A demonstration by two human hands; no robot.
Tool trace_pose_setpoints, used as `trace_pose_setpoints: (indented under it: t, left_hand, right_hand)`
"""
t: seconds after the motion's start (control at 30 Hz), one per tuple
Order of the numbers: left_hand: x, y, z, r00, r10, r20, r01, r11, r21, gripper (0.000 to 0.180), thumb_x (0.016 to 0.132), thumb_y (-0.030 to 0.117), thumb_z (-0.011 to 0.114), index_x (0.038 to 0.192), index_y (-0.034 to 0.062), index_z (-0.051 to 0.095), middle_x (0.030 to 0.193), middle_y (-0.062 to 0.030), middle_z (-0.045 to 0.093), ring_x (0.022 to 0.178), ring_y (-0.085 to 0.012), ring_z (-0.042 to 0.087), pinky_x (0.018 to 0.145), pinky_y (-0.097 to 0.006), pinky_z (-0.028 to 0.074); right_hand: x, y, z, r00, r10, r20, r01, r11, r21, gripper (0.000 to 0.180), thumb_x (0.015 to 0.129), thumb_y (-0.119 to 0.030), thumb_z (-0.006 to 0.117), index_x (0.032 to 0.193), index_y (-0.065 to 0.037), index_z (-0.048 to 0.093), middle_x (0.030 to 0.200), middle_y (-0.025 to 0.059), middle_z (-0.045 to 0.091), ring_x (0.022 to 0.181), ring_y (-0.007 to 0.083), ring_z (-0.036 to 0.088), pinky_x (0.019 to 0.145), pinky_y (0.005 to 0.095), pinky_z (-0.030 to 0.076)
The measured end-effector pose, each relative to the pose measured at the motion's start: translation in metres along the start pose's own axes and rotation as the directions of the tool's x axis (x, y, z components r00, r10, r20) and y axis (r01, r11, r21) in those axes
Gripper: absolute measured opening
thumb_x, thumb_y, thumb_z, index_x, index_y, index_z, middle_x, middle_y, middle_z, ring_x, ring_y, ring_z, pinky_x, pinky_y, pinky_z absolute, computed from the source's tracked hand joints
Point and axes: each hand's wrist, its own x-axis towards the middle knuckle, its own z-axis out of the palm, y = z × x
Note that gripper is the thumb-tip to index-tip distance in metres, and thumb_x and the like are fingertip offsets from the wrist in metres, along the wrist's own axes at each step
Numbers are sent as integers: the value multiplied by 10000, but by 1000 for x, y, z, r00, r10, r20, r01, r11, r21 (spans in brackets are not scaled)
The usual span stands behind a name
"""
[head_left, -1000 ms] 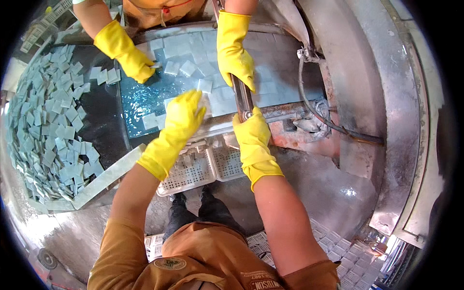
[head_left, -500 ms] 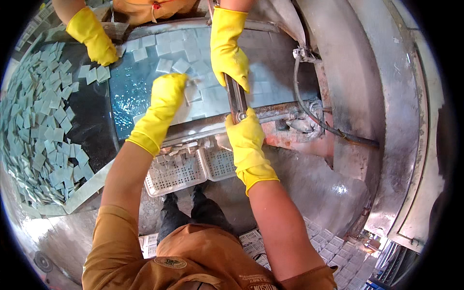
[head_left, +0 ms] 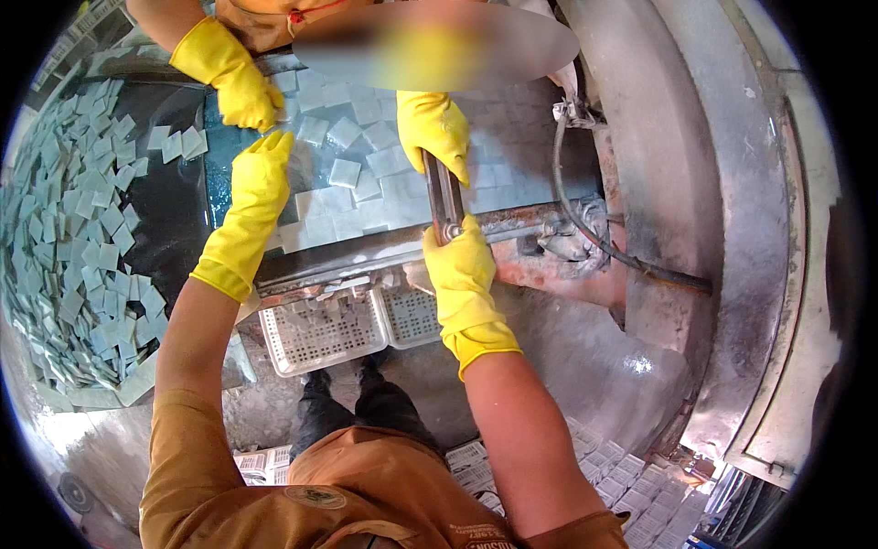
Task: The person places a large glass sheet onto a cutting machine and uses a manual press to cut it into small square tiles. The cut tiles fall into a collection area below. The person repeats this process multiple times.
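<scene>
Looking down past my own brown shirt, I see my right hand point(head_left: 460, 274) in its yellow glove clenched on the near end of a flat metal bar point(head_left: 443, 194), at the rusty front edge of the desk point(head_left: 512, 224); the fingers wrap the bar's end where it meets the edge, which to my eye steadies it against the frame. Just below that edge, a white perforated basket point(head_left: 325, 331) hangs under the lip, with a second one beside it on the right, and pale square tiles lie in it, so I judge it is set there to catch what slides off. My left hand point(head_left: 259, 178) lies further out and to the left, fingers straight and released, flat on the wet sheet of small grey-blue tiles point(head_left: 366, 174) that covers the desk; it grasps nothing, and it seems to press or sweep the tiles. Beyond my right hand, a co-worker's gloved hand point(head_left: 436, 128) grips the far end of the same bar, so the bar is held from both sides across the tile sheet. The co-worker's other hand point(head_left: 230, 78) rests at the far left on the tiles. To the left, well apart from the sheet, a heap of loose tiles point(head_left: 64, 247) fills a curved tray. On the right, a black hose point(head_left: 604, 247) runs along a large grey metal housing, close to the bar's near end and crowding that side.
</scene>
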Motion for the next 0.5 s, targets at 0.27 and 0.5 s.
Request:
trace_pose_setpoints:
  t: [0.27, 0.5]
  left_hand:
    - [9, 93, 2, 978, -43, 203, 75, 985, -155, 431, 824, 286, 844, 1191, 100, 717, 1125, -134, 712, 1056, -374, 693, 903, -483, 568]
    - [12, 70, 17, 994, -75, 78, 83, 991, -110, 245, 820, 274, 820, 1006, 131, 747, 1001, -127, 737, 927, -375, 716, 823, -495, 586]
  right_hand:
    - [-3, -4, -1, 1000, -1, -26, 0, 999, -44, 536, 859, -431, 807, 1201, -36, 693, 1006, 214, 788, 933, 418, 770, 802, 521, 610]
    - [-1, 2, 1, 999, 23, 32, -24, 1000, 11, 482, 854, -435, 807, 1125, -52, 695, 982, 221, 779, 925, 430, 766, 802, 536, 608]
